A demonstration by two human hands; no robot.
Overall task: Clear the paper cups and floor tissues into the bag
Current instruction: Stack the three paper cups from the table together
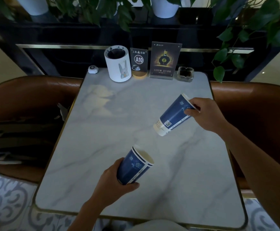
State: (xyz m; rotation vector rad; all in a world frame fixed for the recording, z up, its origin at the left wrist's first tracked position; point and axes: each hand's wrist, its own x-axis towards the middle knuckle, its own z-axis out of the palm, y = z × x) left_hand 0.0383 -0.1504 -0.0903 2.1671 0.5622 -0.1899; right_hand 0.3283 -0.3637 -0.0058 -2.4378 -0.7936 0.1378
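Over a white marble table [102,130], my left hand [114,182] grips a blue paper cup [135,165] near the front middle. Its open rim tilts up and to the right, and it looks like two nested cups. My right hand [206,114] holds a second blue paper cup [173,115] by its rim end, above the table's right side. That cup is tilted with its white base pointing down-left toward the first cup. The two cups are apart. No tissues show, and a dark shape on the left seat may be the bag [19,139].
At the table's far edge stand a white cylinder holder with a rabbit picture [117,66], an A10 table sign [139,63], an acrylic menu stand [164,60], a glass ashtray [185,74] and a small call button [93,69]. Brown leather seats [252,104] flank the table. Potted plants hang behind.
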